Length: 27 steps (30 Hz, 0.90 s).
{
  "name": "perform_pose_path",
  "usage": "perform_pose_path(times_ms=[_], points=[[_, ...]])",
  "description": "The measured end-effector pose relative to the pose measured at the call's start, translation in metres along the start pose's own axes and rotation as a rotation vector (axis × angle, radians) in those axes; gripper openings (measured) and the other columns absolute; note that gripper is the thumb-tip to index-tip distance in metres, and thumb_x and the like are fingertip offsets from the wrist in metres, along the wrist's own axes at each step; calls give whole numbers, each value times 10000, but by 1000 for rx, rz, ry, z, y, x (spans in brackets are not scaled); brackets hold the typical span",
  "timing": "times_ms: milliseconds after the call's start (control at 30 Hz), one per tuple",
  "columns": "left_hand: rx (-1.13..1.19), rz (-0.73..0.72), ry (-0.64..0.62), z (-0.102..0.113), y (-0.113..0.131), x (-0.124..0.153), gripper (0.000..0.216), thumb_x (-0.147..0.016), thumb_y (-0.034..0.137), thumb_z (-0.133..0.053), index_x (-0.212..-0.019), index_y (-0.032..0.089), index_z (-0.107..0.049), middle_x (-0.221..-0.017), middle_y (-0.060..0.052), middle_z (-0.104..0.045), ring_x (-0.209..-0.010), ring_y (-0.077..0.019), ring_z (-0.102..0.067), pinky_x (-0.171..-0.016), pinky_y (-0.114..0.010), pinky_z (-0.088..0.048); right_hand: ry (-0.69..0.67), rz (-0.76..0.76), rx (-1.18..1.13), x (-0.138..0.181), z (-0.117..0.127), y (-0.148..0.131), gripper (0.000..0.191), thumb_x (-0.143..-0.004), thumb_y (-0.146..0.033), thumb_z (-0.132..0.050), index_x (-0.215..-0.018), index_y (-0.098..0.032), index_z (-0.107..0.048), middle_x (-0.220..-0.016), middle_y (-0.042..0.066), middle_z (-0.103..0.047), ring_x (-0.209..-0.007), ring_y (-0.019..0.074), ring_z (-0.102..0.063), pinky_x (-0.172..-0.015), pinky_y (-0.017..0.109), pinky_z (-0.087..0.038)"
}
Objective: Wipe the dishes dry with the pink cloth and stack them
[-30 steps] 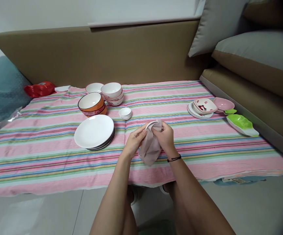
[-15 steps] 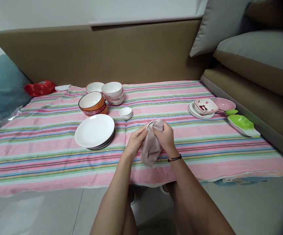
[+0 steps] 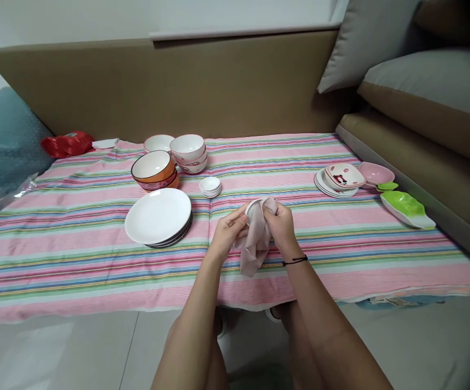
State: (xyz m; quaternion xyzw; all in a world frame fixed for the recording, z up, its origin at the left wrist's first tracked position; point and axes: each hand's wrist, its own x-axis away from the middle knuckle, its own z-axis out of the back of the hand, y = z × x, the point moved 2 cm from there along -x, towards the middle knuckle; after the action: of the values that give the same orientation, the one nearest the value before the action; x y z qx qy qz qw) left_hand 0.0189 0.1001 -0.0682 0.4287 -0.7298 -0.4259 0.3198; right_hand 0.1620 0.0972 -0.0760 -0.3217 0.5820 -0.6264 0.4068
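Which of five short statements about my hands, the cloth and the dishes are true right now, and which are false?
1. The right hand grips a pale cloth. True.
2. The left hand holds a white-rimmed dish. True.
3. The left wrist wears something. False: the dark bracelet is on the right wrist.
4. The small white dishes form a stack. True.
5. Nothing lies right of the right hand. False: the green dish does, for one.
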Motion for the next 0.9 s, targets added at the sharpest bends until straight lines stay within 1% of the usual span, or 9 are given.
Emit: perform_pose_path(times_ms=[100,233,300,367,467,567,667,767,900], points=[[-33,18,-5,2,1,-1,602,-672,383,-772,-1224,190,-631,-733,9,-542,-582,-52,-429,-514,-177,-344,-7,-14,18,3,0,-3,327,-679,-412,-609,-566,-206,-382,-546,-55,-347,-538,93,-318,-475,232,-277],[-23,17,-14,4,-1,-1,552,-679,417,-763,-1168,183,-662,-694,17,-538,-562,-48,-434,-498,-164,-351,-86,-19,35,5,-1,-7,314,-592,-415,-712,-708,-183,-535,-665,-19,-543,-606,128,-458,-534,238,-381],[-6,3,-7,4,0,-2,515,-708,438,-736,-1149,182,-666,-669,27,-519,-542,-39,-431,-509,-161,-379,-122,20,54,4,-1,-8,364,-567,-399,-738,-801,-178,-570,-758,12,-603,-679,161,-518,-588,256,-423],[-4,-9,18,5,2,-1,488,-725,439,-722,-1137,183,-667,-696,21,-537,-561,-44,-470,-553,-176,-432,-162,76,63,2,0,-8,341,-607,-385,-709,-843,-177,-576,-798,25,-614,-718,173,-534,-629,268,-437],[-11,-7,33,6,5,-1,483,-718,427,-728,-1138,197,-669,-794,-7,-594,-657,-91,-562,-627,-233,-500,-186,131,72,1,2,-7,205,-716,-383,-589,-735,-185,-536,-694,-1,-544,-646,142,-471,-590,254,-398],[-35,-7,5,6,6,-1,496,-725,435,-717,-1162,207,-665,-876,-29,-636,-694,-111,-580,-648,-254,-512,-104,133,108,1,3,-8,300,-764,-417,-521,-591,-205,-400,-571,-35,-374,-569,110,-348,-510,239,-302],[-86,1,-26,5,5,-1,525,-727,446,-712,-1190,205,-652,-887,-35,-652,-691,-109,-570,-632,-240,-497,15,130,207,3,5,-8,403,-749,-459,-556,-545,-213,-310,-545,-45,-257,-553,96,-266,-490,241,-241],[-86,-4,-32,4,4,-1,528,-729,444,-711,-1196,208,-648,-812,-12,-630,-635,-88,-544,-611,-231,-486,48,160,313,4,5,-9,469,-781,-479,-534,-524,-216,-243,-535,-44,-208,-537,88,-225,-491,250,-205],[30,-96,58,3,5,-3,509,-731,396,-724,-1202,220,-640,-779,10,-603,-638,-67,-545,-670,-227,-492,-5,220,326,6,2,-11,475,-848,-518,-444,-538,-213,-252,-514,-41,-240,-517,94,-250,-493,258,-193]])
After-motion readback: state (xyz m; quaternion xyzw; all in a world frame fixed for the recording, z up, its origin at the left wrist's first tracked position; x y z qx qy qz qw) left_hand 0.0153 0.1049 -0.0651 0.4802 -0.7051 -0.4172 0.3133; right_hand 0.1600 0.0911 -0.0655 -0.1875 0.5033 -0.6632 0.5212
